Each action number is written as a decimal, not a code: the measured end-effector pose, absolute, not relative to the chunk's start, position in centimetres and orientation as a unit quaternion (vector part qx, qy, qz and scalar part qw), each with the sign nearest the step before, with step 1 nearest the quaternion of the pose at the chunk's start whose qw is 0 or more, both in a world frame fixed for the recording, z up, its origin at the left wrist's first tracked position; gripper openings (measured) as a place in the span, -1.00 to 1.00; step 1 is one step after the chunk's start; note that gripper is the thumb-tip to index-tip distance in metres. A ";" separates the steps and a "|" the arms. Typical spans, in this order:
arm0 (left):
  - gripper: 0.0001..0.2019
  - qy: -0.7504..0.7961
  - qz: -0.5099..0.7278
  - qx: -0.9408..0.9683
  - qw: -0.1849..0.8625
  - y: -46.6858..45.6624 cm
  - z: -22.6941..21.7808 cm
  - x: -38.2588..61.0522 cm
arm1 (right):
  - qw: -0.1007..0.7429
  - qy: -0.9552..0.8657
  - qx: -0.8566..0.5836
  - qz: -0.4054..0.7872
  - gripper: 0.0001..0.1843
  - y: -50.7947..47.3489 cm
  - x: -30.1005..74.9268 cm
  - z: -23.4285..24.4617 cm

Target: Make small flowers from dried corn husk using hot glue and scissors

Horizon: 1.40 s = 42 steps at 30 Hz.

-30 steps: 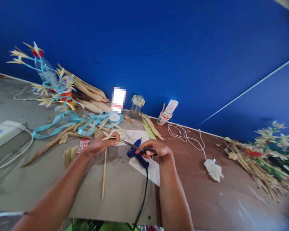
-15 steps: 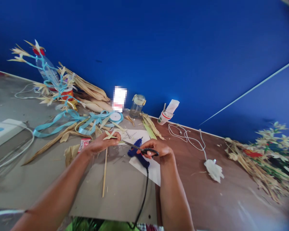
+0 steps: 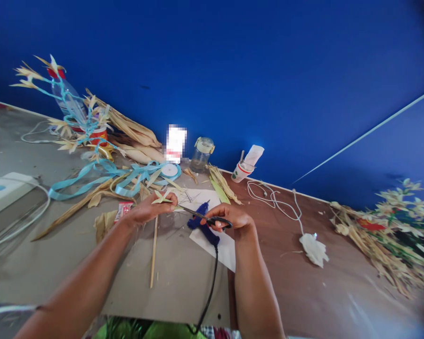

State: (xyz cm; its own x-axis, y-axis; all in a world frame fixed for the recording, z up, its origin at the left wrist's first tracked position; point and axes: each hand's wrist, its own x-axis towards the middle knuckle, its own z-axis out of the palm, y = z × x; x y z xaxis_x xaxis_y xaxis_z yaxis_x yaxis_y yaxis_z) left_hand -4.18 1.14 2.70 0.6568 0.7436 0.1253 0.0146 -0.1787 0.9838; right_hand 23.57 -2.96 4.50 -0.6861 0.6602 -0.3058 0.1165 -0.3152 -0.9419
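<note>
Pinched in my left hand (image 3: 151, 208) is a small pale husk flower (image 3: 161, 197), its pointed petals spread above my fingers. My right hand (image 3: 231, 216) grips black-handled scissors (image 3: 219, 221). Their blades point left and reach the lower end of the flower at my left fingertips; whether the blades are parted I cannot make out. Under the scissors a dark blue glue gun (image 3: 209, 234) lies on a white paper sheet (image 3: 228, 245), its black cord running toward the front edge. A thin wooden stick (image 3: 153, 254) lies below my left hand.
Light blue ribbon (image 3: 81, 181) and its spool (image 3: 170, 171), dried corn husks (image 3: 134, 129) and a ribbon-wrapped flower branch (image 3: 92, 125) fill the left. A glass jar (image 3: 201, 155) and a paper cup (image 3: 240, 172) stand by the blue wall. Right lie a white cable (image 3: 275, 201) and a flower bunch (image 3: 385, 235).
Almost nothing differs. The view has shifted very slightly, while both hands, the scissors and the husk flower keep nearly the same places.
</note>
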 end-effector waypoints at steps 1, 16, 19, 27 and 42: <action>-0.84 0.268 0.313 0.702 0.581 1.2 2.6 -4.2 | 0.189 -0.554 -0.349 0.732 -0.48 -3.0 23.6 4.4; -0.82 0.260 0.276 0.717 0.585 1.0 3.0 -4.3 | 0.166 -0.571 -0.353 0.722 -0.45 -2.7 24.1 3.7; -0.83 0.262 0.281 0.706 0.595 0.9 3.1 -4.2 | 0.162 -0.578 -0.361 0.713 -0.49 -2.6 24.3 3.8; -0.86 0.307 0.335 0.685 0.569 0.9 3.0 -3.9 | 0.273 -0.591 -0.390 0.651 -0.51 -3.3 23.8 5.3; -0.82 0.483 0.571 0.500 0.436 0.4 3.5 -2.1 | 0.412 -0.559 -0.457 0.556 -0.60 -3.7 16.0 6.7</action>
State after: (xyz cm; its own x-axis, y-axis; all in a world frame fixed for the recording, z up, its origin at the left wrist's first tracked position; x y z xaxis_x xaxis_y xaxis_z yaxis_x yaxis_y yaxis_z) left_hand -2.07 0.40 3.47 -0.1195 0.9814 0.1505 -0.0136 -0.1532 0.9881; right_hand 16.03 -3.69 6.71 -0.2433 0.9688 -0.0469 0.0519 -0.0353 -0.9980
